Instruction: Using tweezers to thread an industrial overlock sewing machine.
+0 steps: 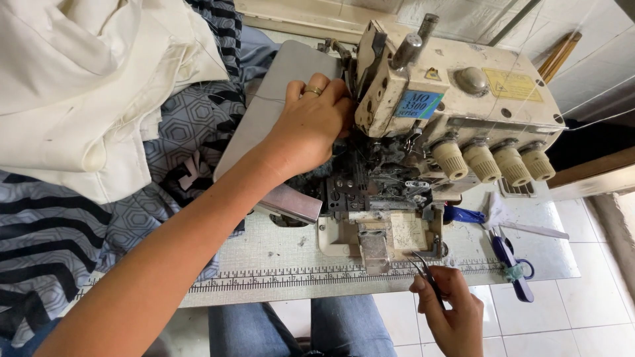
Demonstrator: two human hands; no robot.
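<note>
my right hand (451,309) pinches thin tweezers (426,276), long axis slanting up-left, tips toward the front of the overlock machine (423,132). farther off, my left hand (311,125) reaches in with fingers curled at the needle area; i cannot tell if it grips anything. grey table (264,258), patterned fabric (99,218), tiled floor.

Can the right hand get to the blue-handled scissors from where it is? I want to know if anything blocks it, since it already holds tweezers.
Probably yes. The scissors lie in the open on the table's right side, nothing between them and the right hand; only the tweezers occupy its fingers.
</note>
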